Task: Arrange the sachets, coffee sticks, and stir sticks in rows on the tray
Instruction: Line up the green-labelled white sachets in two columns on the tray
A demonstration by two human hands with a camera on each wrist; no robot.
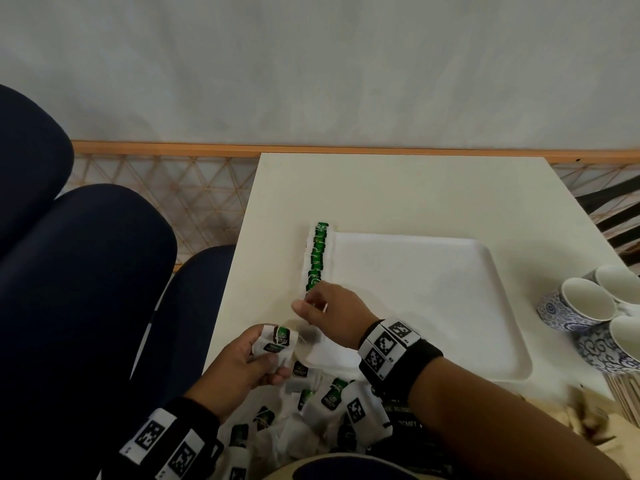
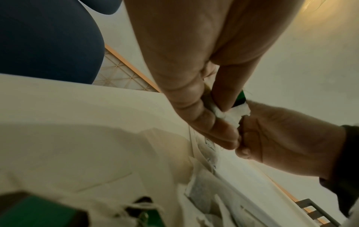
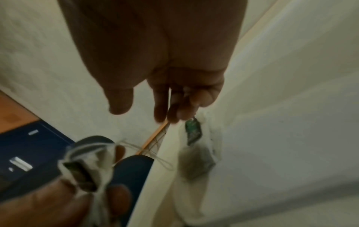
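The right hand (image 1: 329,306) rests its fingertips, loosely bent, on the nearest tea-bag sachet of the row (image 1: 318,258) along the white tray (image 1: 450,306) left edge, while the left hand (image 1: 242,365) grips spare sachets (image 1: 275,342). The sachet row looks under way; next, another sachet goes below it. A loose pile (image 1: 311,414) lies on the white table (image 1: 398,188), patterned cups (image 1: 585,306) to the right, by a pale wall.

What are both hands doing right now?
Left hand: holding a bunch of tea sachets.
Right hand: fingertips at the near end of the sachet row; grip unclear.
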